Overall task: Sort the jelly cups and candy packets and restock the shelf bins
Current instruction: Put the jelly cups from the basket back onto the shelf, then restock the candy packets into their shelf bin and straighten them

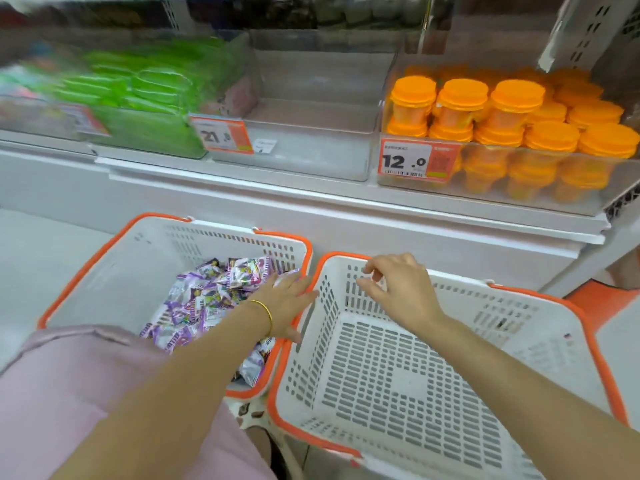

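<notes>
Now left hand (287, 301) lies flat against the right basket (311, 358) rim, candy packets (204, 296) just beside; right hand (398, 289) hovers above, loosely curled, empty.

Baskets (415, 379): showing matt perforated plastic
Candy packets (204, 296): glinting, glossy crinkled film
Jelly cups (516, 95), one o'clock: shining smooth orange plastic

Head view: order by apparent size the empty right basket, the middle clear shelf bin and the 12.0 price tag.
1. right basket, largest, though nearest the camera
2. middle clear shelf bin
3. 12.0 price tag, smallest
</notes>
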Tool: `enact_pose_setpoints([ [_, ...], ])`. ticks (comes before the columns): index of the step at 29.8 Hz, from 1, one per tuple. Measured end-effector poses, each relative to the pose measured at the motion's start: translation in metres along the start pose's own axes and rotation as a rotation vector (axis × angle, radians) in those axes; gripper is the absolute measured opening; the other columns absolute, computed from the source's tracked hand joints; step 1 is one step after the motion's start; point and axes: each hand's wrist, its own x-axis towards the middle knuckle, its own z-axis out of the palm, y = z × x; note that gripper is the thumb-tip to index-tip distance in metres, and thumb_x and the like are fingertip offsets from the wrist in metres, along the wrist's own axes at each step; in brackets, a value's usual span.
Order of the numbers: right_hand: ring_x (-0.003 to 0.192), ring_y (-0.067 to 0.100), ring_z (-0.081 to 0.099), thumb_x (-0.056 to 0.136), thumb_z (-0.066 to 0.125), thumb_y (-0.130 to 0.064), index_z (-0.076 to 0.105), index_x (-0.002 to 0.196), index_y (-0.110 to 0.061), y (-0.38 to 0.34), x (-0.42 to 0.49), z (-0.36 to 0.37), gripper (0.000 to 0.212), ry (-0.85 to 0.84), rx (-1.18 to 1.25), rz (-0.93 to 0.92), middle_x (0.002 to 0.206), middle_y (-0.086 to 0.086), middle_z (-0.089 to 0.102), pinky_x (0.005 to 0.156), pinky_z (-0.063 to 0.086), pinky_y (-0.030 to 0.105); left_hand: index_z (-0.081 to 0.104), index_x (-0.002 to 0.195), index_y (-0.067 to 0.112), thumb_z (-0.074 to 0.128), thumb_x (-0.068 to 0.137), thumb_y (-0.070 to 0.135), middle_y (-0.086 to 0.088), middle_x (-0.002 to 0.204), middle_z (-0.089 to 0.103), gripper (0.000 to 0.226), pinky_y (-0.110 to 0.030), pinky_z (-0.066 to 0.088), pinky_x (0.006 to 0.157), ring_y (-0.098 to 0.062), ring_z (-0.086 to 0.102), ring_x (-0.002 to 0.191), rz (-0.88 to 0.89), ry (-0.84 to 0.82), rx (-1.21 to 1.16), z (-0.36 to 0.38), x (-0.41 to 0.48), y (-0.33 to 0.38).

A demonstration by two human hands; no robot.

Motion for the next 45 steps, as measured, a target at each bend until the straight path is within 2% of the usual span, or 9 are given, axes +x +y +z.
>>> enact_pose_setpoints([
  [7, 0.120, 0.022, 0.045, 0.093, 0.043, -0.054, 0.044, 0.133, -0.022, 0.014, -0.044, 0.055, 0.050, -0.292, 0.077, 0.232, 0.130, 0.001, 0.052, 0.100, 0.038, 0.036, -0.016, 0.148, 0.010, 0.029, 0.096, 0.057, -0.010, 0.158, -0.014, 0.084, -0.052, -0.001, 0.116, -0.024, -0.016, 0.145, -0.070, -0.061, 0.085, 0.008, 0.035, 0.011],
  [12, 0.137, 0.023, 0.030, 0.068, 0.022, -0.089, 0.024, 0.148, -0.027, -0.005, -0.104, 0.101, 0.101, -0.831, 0.195, 0.300, 0.152, 0.000, 0.028, 0.111, 0.028, 0.042, -0.017, 0.148, 0.011, 0.026, 0.098, 0.052, -0.010, 0.159, -0.003, 0.078, -0.051, -0.001, 0.117, -0.023, -0.016, 0.145, -0.108, -0.020, 0.008, 0.002, 0.052, 0.009],
  [21, 0.141, 0.017, 0.024, 0.077, 0.049, -0.076, 0.019, 0.149, -0.030, -0.004, -0.139, 0.116, 0.091, -0.958, 0.348, 0.255, 0.156, -0.007, 0.021, 0.115, 0.022, 0.039, -0.015, 0.148, 0.009, 0.029, 0.097, 0.050, -0.016, 0.157, 0.012, 0.078, -0.051, 0.001, 0.117, -0.028, -0.006, 0.146, -0.081, 0.039, -0.003, -0.003, 0.062, 0.033],
  [27, 0.137, 0.020, 0.028, 0.077, 0.060, -0.066, 0.014, 0.150, -0.023, 0.003, -0.141, 0.101, 0.097, -0.879, 0.176, 0.070, 0.155, -0.002, 0.022, 0.112, 0.027, 0.039, -0.013, 0.149, 0.009, 0.032, 0.098, 0.045, -0.013, 0.153, 0.022, 0.077, -0.044, 0.017, 0.113, -0.031, 0.013, 0.143, -0.079, 0.053, -0.142, -0.011, 0.067, 0.053],
  [31, 0.145, 0.020, 0.012, 0.070, 0.067, -0.066, 0.005, 0.152, -0.024, 0.051, -0.145, 0.069, 0.112, -1.069, 0.068, 0.194, 0.159, -0.003, 0.006, 0.117, 0.017, 0.044, -0.008, 0.150, 0.010, 0.039, 0.097, 0.038, -0.014, 0.142, 0.040, 0.077, -0.042, 0.030, 0.104, -0.034, 0.035, 0.128, -0.025, 0.102, -0.332, -0.016, 0.072, 0.073],
  [35, 0.145, 0.022, 0.015, 0.069, 0.074, -0.059, 0.010, 0.152, -0.021, 0.090, -0.146, 0.028, 0.112, -1.341, -0.039, 0.386, 0.159, -0.001, 0.010, 0.117, 0.021, 0.043, -0.004, 0.150, 0.017, 0.042, 0.095, 0.031, -0.014, 0.131, 0.051, 0.073, -0.040, 0.034, 0.098, -0.033, 0.038, 0.124, 0.075, 0.112, -0.541, -0.022, 0.079, 0.108],
  [37, 0.146, 0.020, 0.013, 0.072, 0.069, -0.062, 0.007, 0.152, -0.023, 0.092, -0.136, 0.016, 0.109, -1.223, 0.059, 0.493, 0.160, -0.002, 0.006, 0.117, 0.019, 0.044, 0.000, 0.150, 0.021, 0.042, 0.092, 0.030, -0.012, 0.134, 0.051, 0.072, -0.041, 0.035, 0.103, -0.033, 0.039, 0.127, 0.126, 0.086, -0.734, -0.025, 0.085, 0.126],
  [41, 0.142, 0.030, 0.019, 0.088, 0.046, -0.062, 0.011, 0.151, -0.025, 0.055, -0.117, 0.031, 0.081, -0.350, 0.035, 0.514, 0.159, 0.005, 0.008, 0.110, 0.030, 0.048, 0.006, 0.151, 0.015, 0.036, 0.100, 0.025, -0.011, 0.147, 0.040, 0.060, -0.037, 0.029, 0.110, -0.029, 0.038, 0.134, 0.138, -0.008, -1.014, -0.033, 0.092, 0.141],
  [45, 0.145, 0.034, -0.009, 0.093, 0.024, -0.064, -0.009, 0.151, -0.024, 0.040, -0.121, 0.068, 0.078, -0.419, -0.286, 0.463, 0.155, 0.002, -0.028, 0.114, 0.014, 0.057, 0.014, 0.150, 0.018, 0.036, 0.100, 0.026, -0.010, 0.146, 0.040, 0.055, -0.038, 0.029, 0.109, -0.031, 0.032, 0.134, -0.005, 0.169, -0.839, -0.032, 0.088, 0.116],
])
